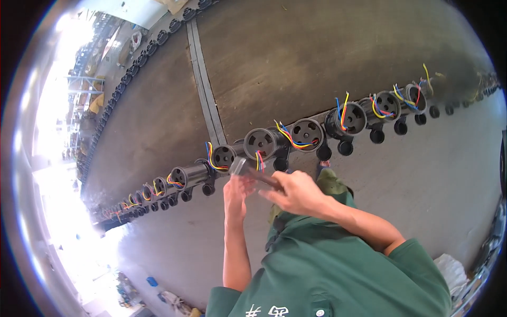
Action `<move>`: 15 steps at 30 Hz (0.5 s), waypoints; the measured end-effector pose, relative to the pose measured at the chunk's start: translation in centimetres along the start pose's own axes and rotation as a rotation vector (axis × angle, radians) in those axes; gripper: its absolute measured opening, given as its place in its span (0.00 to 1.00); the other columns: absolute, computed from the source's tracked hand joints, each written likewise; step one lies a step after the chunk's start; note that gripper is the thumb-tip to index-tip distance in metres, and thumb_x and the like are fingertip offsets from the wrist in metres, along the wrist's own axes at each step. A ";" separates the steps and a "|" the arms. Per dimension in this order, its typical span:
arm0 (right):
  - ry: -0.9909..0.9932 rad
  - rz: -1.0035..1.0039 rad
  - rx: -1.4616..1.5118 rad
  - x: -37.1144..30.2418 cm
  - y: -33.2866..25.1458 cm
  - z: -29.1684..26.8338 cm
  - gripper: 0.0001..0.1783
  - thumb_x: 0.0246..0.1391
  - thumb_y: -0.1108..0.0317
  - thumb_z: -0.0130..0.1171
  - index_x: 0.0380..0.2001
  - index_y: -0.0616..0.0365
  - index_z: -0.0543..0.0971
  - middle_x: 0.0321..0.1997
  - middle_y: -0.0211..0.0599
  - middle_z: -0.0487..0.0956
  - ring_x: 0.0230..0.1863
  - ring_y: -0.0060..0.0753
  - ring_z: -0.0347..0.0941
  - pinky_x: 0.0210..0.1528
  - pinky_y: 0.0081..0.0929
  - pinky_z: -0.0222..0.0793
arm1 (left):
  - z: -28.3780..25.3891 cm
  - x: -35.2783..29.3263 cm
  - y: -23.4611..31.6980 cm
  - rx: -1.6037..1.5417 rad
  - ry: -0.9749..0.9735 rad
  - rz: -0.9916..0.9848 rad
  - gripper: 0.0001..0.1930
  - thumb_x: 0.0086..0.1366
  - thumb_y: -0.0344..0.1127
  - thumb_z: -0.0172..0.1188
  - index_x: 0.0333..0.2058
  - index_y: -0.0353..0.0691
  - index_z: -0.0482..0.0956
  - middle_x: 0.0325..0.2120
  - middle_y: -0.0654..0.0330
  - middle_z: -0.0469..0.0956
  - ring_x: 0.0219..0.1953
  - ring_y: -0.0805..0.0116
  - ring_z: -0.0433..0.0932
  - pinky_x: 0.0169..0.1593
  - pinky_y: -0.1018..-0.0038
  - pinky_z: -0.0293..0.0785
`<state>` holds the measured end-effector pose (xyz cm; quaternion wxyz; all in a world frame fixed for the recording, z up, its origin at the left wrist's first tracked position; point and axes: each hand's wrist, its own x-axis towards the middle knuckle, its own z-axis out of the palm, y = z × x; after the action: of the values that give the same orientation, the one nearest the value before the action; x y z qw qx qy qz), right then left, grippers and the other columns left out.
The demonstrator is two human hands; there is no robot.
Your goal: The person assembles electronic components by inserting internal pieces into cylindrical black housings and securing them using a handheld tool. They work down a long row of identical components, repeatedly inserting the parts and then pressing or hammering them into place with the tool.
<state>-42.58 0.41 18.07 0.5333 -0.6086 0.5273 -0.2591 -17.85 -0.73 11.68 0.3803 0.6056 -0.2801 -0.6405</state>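
Note:
My right hand is closed around the dark handle of a hammer. Blurred by motion, the hammer's metal head points left, just over the fingers of my left hand. Those fingers are raised near the line and smeared, so I cannot tell whether they grip anything. Just beyond the hands stands a black cylindrical housing with a slotted inner plate and red, yellow and blue wires hanging from its near side. Beside it to the left is a similar housing, its wires looping out.
More black housings with coloured wires, such as this one, line the near edge of a wide brown surface. Round black feet jut toward me below them. A metal strip crosses the surface. Grey floor lies around me.

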 end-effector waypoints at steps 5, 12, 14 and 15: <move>0.114 0.174 0.036 -0.4 -0.5 -3.1 0.26 0.60 0.48 0.66 0.31 0.65 0.78 0.21 0.45 0.78 0.23 0.42 0.77 0.31 0.38 0.70 | 6.7 1.1 1.5 0.333 -0.158 0.017 0.28 0.78 0.55 0.48 0.37 0.33 0.85 0.37 0.58 0.85 0.40 0.73 0.79 0.44 0.73 0.74; 0.168 0.077 0.046 1.1 -2.1 -1.7 0.19 0.66 0.57 0.61 0.32 0.65 0.77 0.19 0.29 0.71 0.22 0.20 0.61 0.25 0.29 0.58 | 5.7 1.9 -5.4 0.543 -0.197 0.355 0.20 0.78 0.45 0.50 0.37 0.33 0.79 0.31 0.52 0.79 0.34 0.56 0.79 0.41 0.64 0.74; 0.134 0.102 -0.157 2.3 -0.9 -1.1 0.20 0.67 0.55 0.60 0.32 0.65 0.78 0.19 0.37 0.74 0.23 0.23 0.66 0.27 0.31 0.63 | 6.0 3.0 -6.9 0.563 -0.104 0.688 0.13 0.75 0.41 0.55 0.41 0.34 0.78 0.37 0.51 0.80 0.39 0.48 0.79 0.42 0.60 0.74; 0.126 0.179 -0.242 3.0 -0.2 -0.7 0.22 0.66 0.53 0.60 0.32 0.65 0.78 0.19 0.38 0.74 0.23 0.25 0.67 0.28 0.33 0.64 | 5.9 4.1 -7.4 0.632 -0.114 0.798 0.12 0.73 0.39 0.56 0.43 0.35 0.78 0.38 0.50 0.80 0.40 0.47 0.79 0.43 0.59 0.74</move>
<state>-42.22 -2.62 17.77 0.4429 -0.6015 0.6392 -0.1830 -24.70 -0.60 4.00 0.3776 0.5012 -0.6897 -0.3613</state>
